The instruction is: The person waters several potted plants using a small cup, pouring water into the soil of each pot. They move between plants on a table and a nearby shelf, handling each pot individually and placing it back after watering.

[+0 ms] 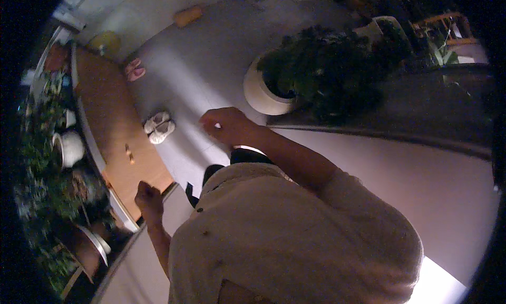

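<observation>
My right hand (227, 124) is held out in front of my body with its fingers curled. A small bright white spot shows at its fingers; whether that is a held thing or light through a gap is unclear. Below it lies the pale floor (185, 154). On the other side, my left hand (148, 197) is closed in a fist near the end of a long wooden surface (112, 118). Nothing shows in that fist, and contact with the wood cannot be told. A small dark and brass-coloured object (129, 154) is on the wood.
Pale shoes (159, 127) and pink slippers (135, 70) lie beside the wooden surface. A large leafy plant (324, 75) grows in a cream pot (267, 90) ahead to the right. A white pot (70, 148) stands among foliage at left. An orange-brown block-like object (188, 16) lies farther off.
</observation>
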The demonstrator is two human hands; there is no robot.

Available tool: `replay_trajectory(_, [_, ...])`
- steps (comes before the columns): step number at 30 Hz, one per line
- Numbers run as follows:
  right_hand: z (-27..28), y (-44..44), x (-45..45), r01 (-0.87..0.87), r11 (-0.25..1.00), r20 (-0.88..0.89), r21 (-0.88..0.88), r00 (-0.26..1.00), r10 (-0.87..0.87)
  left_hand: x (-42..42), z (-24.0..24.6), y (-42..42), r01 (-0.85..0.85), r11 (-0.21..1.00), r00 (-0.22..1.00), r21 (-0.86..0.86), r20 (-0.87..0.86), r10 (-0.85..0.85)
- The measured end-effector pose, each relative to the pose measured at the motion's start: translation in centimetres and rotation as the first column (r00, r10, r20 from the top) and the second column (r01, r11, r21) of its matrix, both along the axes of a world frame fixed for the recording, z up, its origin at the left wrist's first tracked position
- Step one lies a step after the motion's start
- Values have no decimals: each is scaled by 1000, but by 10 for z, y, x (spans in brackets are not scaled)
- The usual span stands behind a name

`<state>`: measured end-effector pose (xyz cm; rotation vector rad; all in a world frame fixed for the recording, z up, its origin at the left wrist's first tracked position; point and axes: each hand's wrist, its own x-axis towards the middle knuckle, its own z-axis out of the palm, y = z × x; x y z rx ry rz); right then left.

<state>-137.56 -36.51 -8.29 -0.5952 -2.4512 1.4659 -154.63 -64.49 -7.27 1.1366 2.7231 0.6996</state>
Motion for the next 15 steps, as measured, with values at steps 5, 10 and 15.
replay_trajectory(5, [-12, 60, -73, 30, 994, -24, 101, 999, -28, -102, -36, 17, 3, 999, 1000, -52, -10, -4])
replay_trajectory(10, [-28, 139, -125, 192, 975, 58, 111, 978, -199, -200, -40, 129, 303, 911, 953, -281, 118, -281])
replay_trajectory(15, [-35, 212, -179, 477, 871, 85, 120, 869, -488, -329, -67, 280, 475, 853, 794, -216, 524, -309])
